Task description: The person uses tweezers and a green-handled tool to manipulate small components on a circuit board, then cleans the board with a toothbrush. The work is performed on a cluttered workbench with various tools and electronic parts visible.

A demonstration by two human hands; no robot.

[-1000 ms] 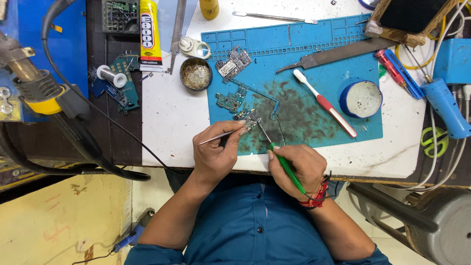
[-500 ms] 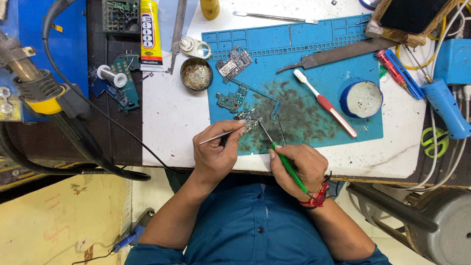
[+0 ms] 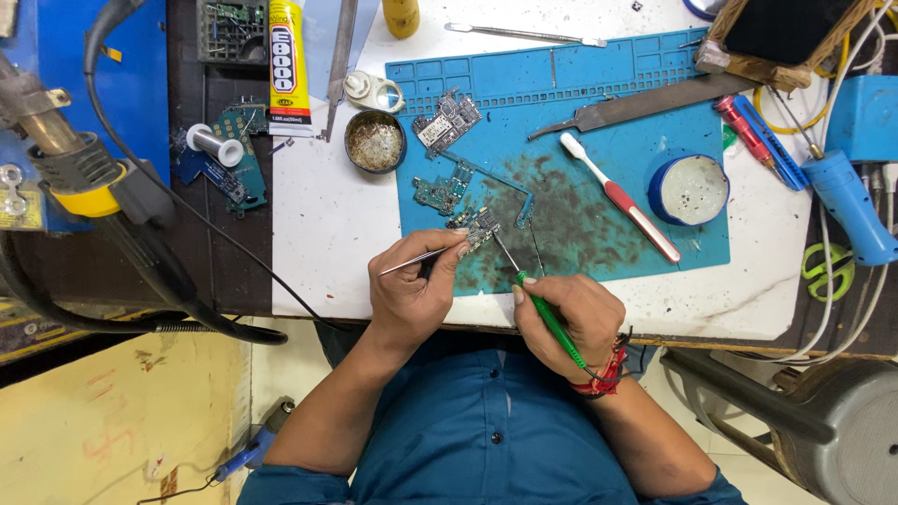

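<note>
Cluttered white bench: left hand pinches tweezers, right hand grips a green probe. Both tips meet the small board at 12 o'clock on the blue mat. Steady wrists and light pressure suit best.

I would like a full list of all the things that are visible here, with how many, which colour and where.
work mat: one, blue, stained dark, on the white table
small circuit board: one, green-grey, near mat edge, under the tool tips
other circuit boards: two, on the mat's left part
toothbrush: one, white and red, mid mat
round tin: one, blue, white inside, right of mat
round dish: one, dark, left of mat
metal file: one, grey, top of mat
glue tube: one, yellow, top left
hot-air gun: one, grey and yellow, far left
tweezers: one, metal, in left hand
soldering iron: one, green handle, in right hand
left hand: holds tweezers
right hand: holds soldering iron
</note>
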